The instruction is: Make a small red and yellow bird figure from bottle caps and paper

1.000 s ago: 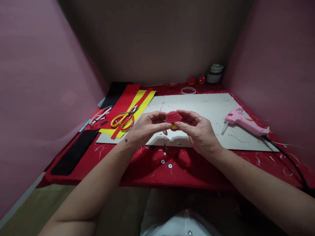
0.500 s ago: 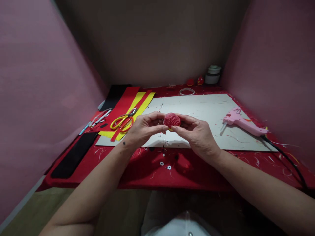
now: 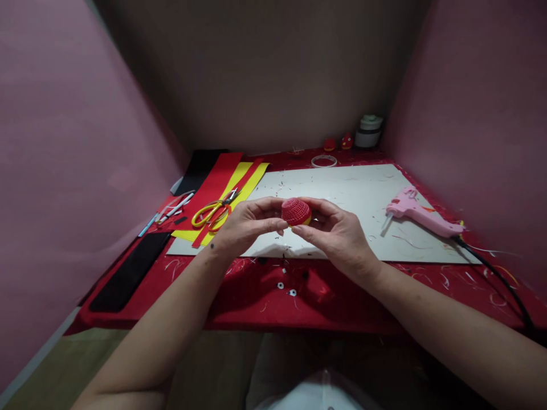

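A small red ball-like piece (image 3: 296, 211) with coiled, ridged sides and a yellow patch low on its right is held above the near edge of the white board (image 3: 342, 185). My left hand (image 3: 252, 225) grips it from the left, thumb in front and fingers behind. From the right, my right hand (image 3: 342, 230) pinches it with thumb and fingertips. Below the hands, two small white eye-like pieces with dark centres (image 3: 293, 292) lie on the red cloth (image 3: 256, 313).
Scissors (image 3: 213, 210) lie on yellow and red corrugated strips (image 3: 222, 171) at left, by a black strip (image 3: 130, 270) and pens (image 3: 175, 208). A pink glue gun (image 3: 423, 213) with a black cord rests at right. Behind stand a tape ring (image 3: 323, 162), red figures (image 3: 347, 140) and a lidded jar (image 3: 368, 131).
The red piece has turned and tilted between my fingers, so more of its yellow part shows on the right. It sits slightly further left.
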A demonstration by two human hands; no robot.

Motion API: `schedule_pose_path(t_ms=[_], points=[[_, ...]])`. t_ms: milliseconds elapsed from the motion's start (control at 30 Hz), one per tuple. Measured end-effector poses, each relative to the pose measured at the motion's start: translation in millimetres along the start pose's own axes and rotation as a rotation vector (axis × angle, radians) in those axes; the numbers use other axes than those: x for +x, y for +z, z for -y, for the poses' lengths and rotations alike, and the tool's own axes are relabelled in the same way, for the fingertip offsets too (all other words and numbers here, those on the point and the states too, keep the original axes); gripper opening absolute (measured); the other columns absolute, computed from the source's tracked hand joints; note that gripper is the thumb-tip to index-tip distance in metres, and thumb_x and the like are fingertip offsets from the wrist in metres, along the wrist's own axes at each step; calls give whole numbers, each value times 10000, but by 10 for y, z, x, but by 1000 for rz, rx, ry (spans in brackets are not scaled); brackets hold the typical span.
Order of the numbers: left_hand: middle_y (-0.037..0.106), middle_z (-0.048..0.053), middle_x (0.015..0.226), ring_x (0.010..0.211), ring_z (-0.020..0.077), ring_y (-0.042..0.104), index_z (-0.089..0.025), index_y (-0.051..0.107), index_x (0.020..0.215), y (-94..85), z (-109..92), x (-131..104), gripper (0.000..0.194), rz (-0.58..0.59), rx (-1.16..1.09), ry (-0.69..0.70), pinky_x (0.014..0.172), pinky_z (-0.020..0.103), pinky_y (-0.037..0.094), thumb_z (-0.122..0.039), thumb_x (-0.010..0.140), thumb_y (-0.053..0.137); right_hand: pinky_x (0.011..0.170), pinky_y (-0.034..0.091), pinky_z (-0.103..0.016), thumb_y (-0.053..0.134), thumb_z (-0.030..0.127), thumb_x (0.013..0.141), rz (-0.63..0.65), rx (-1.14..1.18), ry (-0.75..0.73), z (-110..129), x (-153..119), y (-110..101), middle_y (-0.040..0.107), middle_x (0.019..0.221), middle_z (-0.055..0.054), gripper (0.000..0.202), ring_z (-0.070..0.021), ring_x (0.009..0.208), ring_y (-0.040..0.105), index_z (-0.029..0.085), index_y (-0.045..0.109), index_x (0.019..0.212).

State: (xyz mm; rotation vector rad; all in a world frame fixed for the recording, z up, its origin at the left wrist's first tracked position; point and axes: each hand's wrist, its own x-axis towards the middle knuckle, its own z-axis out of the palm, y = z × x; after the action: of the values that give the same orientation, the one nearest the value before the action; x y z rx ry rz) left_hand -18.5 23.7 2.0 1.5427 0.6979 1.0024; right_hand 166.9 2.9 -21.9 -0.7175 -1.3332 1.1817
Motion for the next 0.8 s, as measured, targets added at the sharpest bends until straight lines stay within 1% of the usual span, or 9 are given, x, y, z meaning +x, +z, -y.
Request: schedule_pose_path(t_ms=[133,233,367,500,633,700,800], points=[[719,76,1025,832,148,646,-190,739,1060,4,-3,10,312,1,-26,-42,693,236,532,-148,751,752,815,559,-404,831,373,659,-32,-129,-45,-28,-1,-1,696,1014,-85,494,-203,860,663,169,643,1068],[717,66,1026,801,136,646,-203,737,1061,11,10,18,324,-4,-59,-47,686,237,532,-141,743,756,778,557,-397,820,401,668,-53,-190,-84,-52,1,-6,682,1009,-93,493,-203,841,654,162,637,1059],[722,57,970,771,132,645,-195,738,1041,16,20,22,321,0,-69,-64,695,246,536,-140,726,773,759,557,-396,806,416,684,-60,-251,-116,-77,2,-12,673,991,-90,477,-200,825,647,163,633,1049],[721,58,915,759,133,641,-169,741,1010,18,24,20,279,5,-60,-80,699,249,536,-149,733,771,746,558,-389,795,414,699,-53,-299,-139,-84,7,-16,663,966,-88,445,-196,811,642,154,647,1028],[710,46,911,746,119,628,-174,745,993,14,26,20,260,-14,-58,-61,681,233,537,-150,736,771,778,557,-388,788,391,715,-26,-255,-144,-55,7,-22,648,1012,-89,426,-201,860,639,162,670,1055],[702,46,926,753,118,624,-172,744,989,8,25,20,250,-12,-45,-46,673,228,540,-151,741,767,748,567,-379,754,391,755,-1,-181,-102,-23,3,-26,646,1028,-82,383,-188,829,640,177,686,1065],[697,56,966,774,126,624,-169,739,997,-2,22,17,244,6,-13,-38,677,237,547,-159,754,758,678,579,-355,693,385,814,22,-35,-12,22,2,-29,653,1043,-75,291,-159,750,647,187,713,1026]])
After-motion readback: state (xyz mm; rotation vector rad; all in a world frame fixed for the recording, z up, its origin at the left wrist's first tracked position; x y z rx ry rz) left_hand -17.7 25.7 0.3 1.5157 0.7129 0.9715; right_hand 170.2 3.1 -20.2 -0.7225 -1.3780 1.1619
